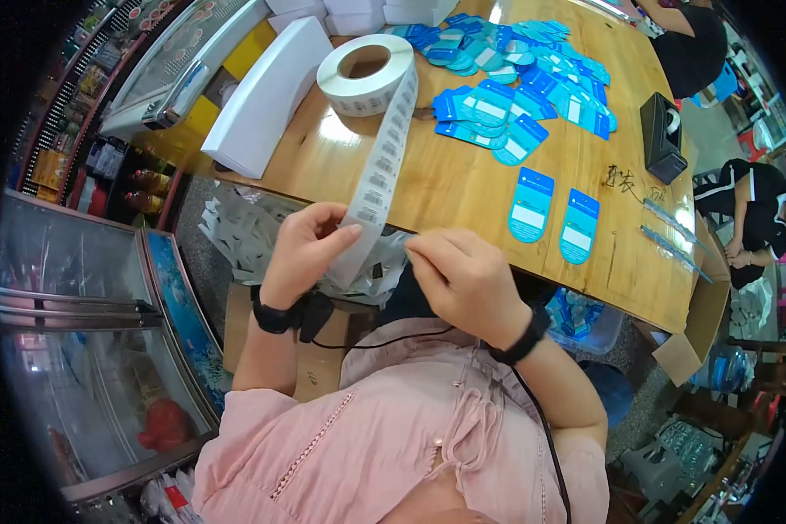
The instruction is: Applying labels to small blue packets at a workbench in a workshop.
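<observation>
My left hand (299,255) pinches a strip of barcode labels (381,171) between thumb and fingers at the table's near edge. The strip runs down from a white label roll (341,80) lying on the table, and its tail hangs below my hand. My right hand (470,281) is held up just right of the strip, fingers curled in a pinch; whatever is between the fingertips is too small to make out. Two blue cards (530,206) with white panels lie side by side beyond my right hand.
Many similar blue cards (506,61) are heaped on the wooden table (463,199). A white box (271,96) stands at the left, a black holder (662,138) at the right. Discarded strips (251,229) hang below the edge. Other people (747,210) sit at the right.
</observation>
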`<act>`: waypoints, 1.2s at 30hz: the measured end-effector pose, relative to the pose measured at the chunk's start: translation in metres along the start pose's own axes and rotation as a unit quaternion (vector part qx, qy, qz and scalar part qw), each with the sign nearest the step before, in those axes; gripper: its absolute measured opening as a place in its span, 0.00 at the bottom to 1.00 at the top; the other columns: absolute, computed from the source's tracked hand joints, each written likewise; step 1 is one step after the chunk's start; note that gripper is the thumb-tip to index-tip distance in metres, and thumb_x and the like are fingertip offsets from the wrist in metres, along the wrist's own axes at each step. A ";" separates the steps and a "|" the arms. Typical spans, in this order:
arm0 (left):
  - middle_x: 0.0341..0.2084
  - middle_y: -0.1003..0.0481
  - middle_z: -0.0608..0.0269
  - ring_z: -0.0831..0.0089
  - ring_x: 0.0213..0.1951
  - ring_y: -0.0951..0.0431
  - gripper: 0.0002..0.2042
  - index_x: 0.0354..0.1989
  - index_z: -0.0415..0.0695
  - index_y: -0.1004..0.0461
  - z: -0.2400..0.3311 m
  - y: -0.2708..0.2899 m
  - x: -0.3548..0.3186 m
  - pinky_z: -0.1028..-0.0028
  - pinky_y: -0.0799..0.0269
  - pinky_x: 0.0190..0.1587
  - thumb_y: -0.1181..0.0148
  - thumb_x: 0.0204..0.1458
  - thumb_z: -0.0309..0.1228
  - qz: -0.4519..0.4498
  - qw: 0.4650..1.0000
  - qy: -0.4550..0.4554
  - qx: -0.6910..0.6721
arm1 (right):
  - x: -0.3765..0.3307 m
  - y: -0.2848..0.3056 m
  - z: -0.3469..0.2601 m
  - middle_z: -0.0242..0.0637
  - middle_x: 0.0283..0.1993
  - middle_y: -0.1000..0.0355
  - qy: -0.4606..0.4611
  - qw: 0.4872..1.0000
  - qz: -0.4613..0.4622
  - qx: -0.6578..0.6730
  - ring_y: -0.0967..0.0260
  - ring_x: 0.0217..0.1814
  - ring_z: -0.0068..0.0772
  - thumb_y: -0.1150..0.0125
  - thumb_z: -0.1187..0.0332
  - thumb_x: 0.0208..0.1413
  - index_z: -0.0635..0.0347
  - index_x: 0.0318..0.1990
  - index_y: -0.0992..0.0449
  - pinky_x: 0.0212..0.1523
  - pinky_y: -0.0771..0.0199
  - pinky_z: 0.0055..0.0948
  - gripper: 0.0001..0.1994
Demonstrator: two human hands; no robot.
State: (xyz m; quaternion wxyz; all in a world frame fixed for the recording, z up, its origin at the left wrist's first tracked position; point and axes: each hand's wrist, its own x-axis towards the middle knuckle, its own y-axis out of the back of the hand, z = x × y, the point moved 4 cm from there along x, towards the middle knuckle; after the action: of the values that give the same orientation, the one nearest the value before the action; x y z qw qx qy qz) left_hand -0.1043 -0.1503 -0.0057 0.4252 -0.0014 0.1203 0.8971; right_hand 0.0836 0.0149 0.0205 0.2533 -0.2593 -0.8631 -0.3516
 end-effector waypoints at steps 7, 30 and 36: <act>0.36 0.20 0.61 0.79 0.35 0.22 0.08 0.46 0.35 0.18 0.013 -0.013 -0.001 0.76 0.26 0.38 0.34 0.60 0.19 0.001 0.989 -0.116 0.092 | 0.032 -0.041 0.006 0.41 0.39 0.17 0.056 0.992 -0.006 -0.109 0.19 0.39 0.46 0.27 0.74 0.54 0.61 0.41 0.17 0.43 0.17 0.40 0.07; 0.33 0.22 0.54 0.61 0.32 0.23 0.02 0.38 0.36 0.20 0.075 -0.103 -0.012 0.68 0.28 0.36 0.36 0.62 0.21 -0.101 0.924 -0.343 0.135 | -0.040 0.065 -0.001 0.35 0.44 0.17 -0.255 0.957 0.058 0.123 0.19 0.41 0.26 0.25 0.75 0.60 0.64 0.49 0.15 0.43 0.18 0.26 0.10; 0.35 0.21 0.52 0.54 0.35 0.20 0.01 0.39 0.38 0.20 0.082 -0.148 -0.003 0.62 0.24 0.38 0.35 0.62 0.22 -0.123 0.902 -0.395 0.121 | -0.069 0.096 0.007 0.31 0.41 0.17 -0.367 0.889 0.099 0.257 0.22 0.40 0.16 0.28 0.77 0.65 0.66 0.49 0.16 0.39 0.22 0.19 0.07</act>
State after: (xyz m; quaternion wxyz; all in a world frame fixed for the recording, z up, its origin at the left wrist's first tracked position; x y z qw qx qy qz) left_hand 0.0189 -0.0447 0.0427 0.5413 0.3900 0.0492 0.7433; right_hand 0.1932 0.0607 0.0192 0.0101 -0.3797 -0.9246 0.0291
